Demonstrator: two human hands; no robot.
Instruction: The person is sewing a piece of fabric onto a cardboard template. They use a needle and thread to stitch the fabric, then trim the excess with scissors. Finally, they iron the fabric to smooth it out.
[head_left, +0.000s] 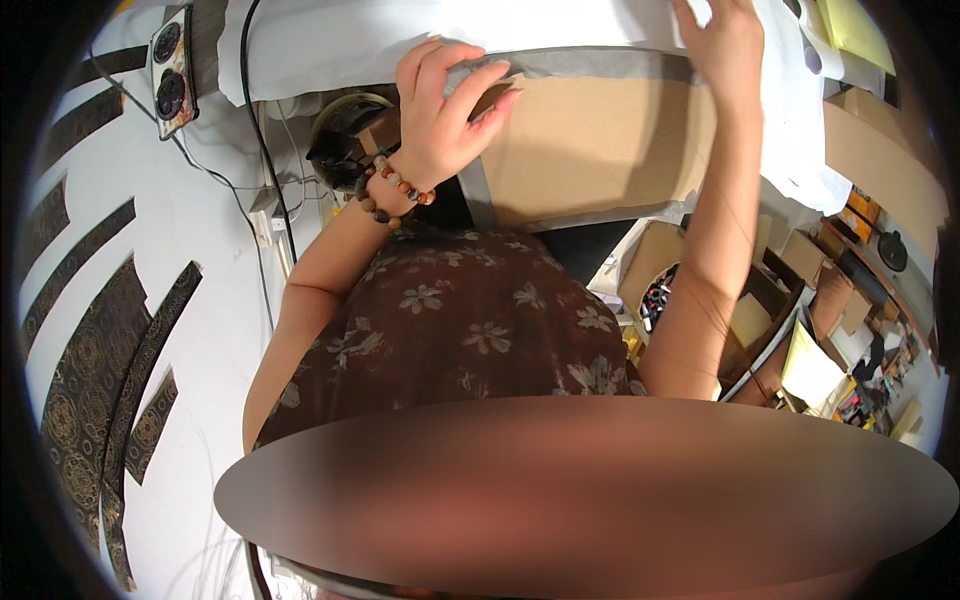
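My left hand (pixel 440 110) is over the near edge of a white-covered work surface (pixel 570 25), with its fingers curved and apart and nothing visible in them. A beaded bracelet (pixel 388 192) circles that wrist. Just right of its fingertips is a brown cardboard panel (pixel 600 140) bordered by grey strips, below the white edge. At the upper right, my right hand (pixel 725 45) is over the white covering, thumb apart from the other fingers; the picture's top edge cuts off some fingertips. No held thing shows there.
Dark patterned pieces (pixel 90 390) lie against a white surface on the left, near a panel with two round black parts (pixel 172 75). A black cable (pixel 246 90) hangs beside a round bin (pixel 345 130). Cardboard boxes (pixel 800 250) and clutter fill the right side.
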